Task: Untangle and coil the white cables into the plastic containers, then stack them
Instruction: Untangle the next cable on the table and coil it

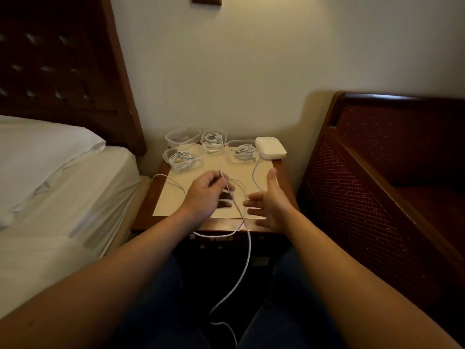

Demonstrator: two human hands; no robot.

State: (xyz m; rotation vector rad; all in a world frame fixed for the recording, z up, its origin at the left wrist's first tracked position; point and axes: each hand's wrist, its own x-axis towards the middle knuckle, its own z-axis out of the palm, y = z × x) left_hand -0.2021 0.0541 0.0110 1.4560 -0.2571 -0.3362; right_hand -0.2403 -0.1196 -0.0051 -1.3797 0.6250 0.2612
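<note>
Left hand (206, 191) pinches white cable (247, 250) above surface (261, 172); right hand (270, 201) open, fingers spread, holding nothing; containers (182, 159) behind.

Wall (251, 71): plain cream, dimly lit.
Bed (50, 197): left, white sheet, dark wooden headboard (57, 59).
Counter (146, 205): brown wood, between.
Bench (390, 172): right, dark red.

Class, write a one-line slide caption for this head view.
Left hand pinches a loose white cable above the bedside table.
</note>
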